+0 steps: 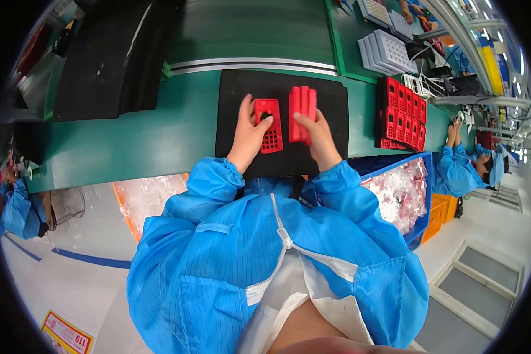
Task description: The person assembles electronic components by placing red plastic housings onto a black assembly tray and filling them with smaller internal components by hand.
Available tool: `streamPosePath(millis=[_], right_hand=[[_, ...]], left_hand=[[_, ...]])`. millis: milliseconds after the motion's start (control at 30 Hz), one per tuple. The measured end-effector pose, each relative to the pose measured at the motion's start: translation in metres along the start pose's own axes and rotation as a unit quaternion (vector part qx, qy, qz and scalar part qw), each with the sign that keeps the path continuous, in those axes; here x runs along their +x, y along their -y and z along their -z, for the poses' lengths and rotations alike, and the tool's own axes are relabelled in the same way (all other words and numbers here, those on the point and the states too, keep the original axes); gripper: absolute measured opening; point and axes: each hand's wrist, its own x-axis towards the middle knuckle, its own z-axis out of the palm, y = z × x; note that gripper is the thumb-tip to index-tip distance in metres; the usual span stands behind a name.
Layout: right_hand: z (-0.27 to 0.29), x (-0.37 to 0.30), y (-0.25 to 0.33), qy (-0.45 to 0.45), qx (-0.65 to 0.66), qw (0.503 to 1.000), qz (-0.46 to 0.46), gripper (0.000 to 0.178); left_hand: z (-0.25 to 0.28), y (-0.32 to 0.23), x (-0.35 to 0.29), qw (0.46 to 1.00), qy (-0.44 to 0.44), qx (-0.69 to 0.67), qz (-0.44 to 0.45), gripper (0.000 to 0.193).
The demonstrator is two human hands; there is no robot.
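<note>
Resting on the black mat [236,88] that lies on the green desk [130,144], both hands work with red plastic parts. The left hand [249,134] has its fingers [245,104] closed around a single red grid-patterned case [269,127], the thumb pressed on its upper right face; the case lies flat on the mat, its long axis running away from the person, with a dark opening at the far end. Just right of it on the mat, the right hand [318,138] holds a stack of red cases [301,113] standing on edge, thumb on the near left side and fingers curled round the right; the stack's long axis also runs away from the person. The two are close but apart.

Right of the mat, a black tray [381,112] holds rows of the same red cases packed side by side. Beyond the mat, to the far right, sit stacks of white grid trays [389,50]. Below the desk edge, a blue bin [422,221] holds clear bags with red pieces, and left of the person an orange-rimmed bin [127,221] holds clear bags.
</note>
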Motion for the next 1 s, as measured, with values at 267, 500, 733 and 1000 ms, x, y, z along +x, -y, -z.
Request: streamPosePath(millis=[267,500,733,1000], right_hand=[[0.058,0.013,0.017,0.021,-0.087,0.996,0.010,0.040],[0.107,0.015,0.030,0.075,0.017,0.989,-0.127,0.045],[0.130,0.003,0.026,0.041,0.100,0.992,-0.068,0.050],[0.113,-0.008,0.006,-0.008,0.064,0.997,-0.039,0.053]], left_hand=[[0.027,-0.026,-0.010,0.812,0.045,0.517,-0.268,0.061],[-0.016,-0.019,-0.003,0.609,0.235,0.676,-0.342,0.060],[-0.060,-0.001,0.039,0.567,0.274,0.712,-0.311,0.024],[-0.076,0.009,-0.007,0.791,0.135,0.572,-0.173,0.039]])
